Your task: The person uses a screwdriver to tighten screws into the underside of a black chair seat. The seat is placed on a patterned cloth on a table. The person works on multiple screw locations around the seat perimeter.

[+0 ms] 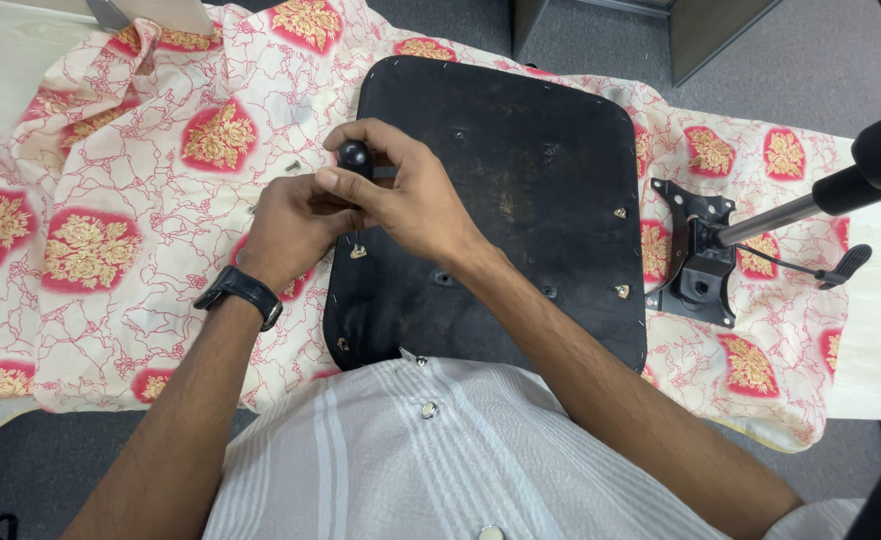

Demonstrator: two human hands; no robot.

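Observation:
A black chair seat base (531,190) lies underside up on a patterned cloth. Both my hands meet at its left edge. My left hand (291,225) grips the handle of a black-knobbed tool (354,156), whose thin shaft points down at a metal fitting (359,251) on the seat's left rim. My right hand (406,195) curls over the tool from the right, its fingers around the knob. A black watch (243,290) is on my left wrist.
A black metal chair mechanism plate (699,262) with a lever lies right of the seat. A black and silver pole (841,185) reaches in from the right. Small screws (293,166) rest on the red and cream cloth (111,200). Grey floor is beyond the table.

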